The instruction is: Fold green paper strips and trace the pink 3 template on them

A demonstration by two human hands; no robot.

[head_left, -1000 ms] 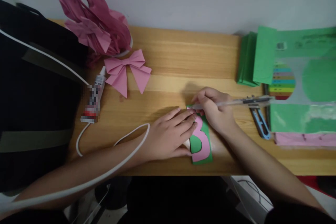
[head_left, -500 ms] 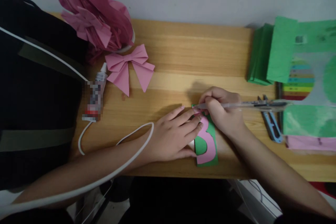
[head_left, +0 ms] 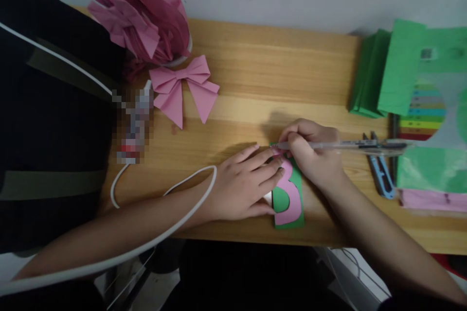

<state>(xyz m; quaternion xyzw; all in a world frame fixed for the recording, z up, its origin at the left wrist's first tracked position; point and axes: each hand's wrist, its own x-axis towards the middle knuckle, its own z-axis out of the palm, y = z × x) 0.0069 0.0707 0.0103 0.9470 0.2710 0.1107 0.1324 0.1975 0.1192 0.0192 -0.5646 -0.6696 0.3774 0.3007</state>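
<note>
Desk: pale wood (head_left: 255, 68) against a grey wall, with craft paper spread over it.
Landmark: a green card (head_left: 280, 202) lies by the desk's front edge, and a pink cut-out (head_left: 292, 211) rests flat on top of it.
Progress: to my eye the cut-out is being traced onto the card. The pen tip sits at the card's far end. No drawn line shows from here, so I cannot tell how much of the outline is done. The card looks uncut.
Left grip: the left hand (head_left: 241, 187) is released and flat, reaching in from the card's left. Its fingers are spread and press the cut-out down.
Right grip: the right hand (head_left: 314, 155) is clenched around a pen (head_left: 357, 145). The pen's barrel trails off to the right of the card.
Around: blue snips (head_left: 381, 175) lie right of the card, with a green paper stack (head_left: 368, 77) beyond them. A pink bow (head_left: 184, 87) sits far left of the card.
</note>
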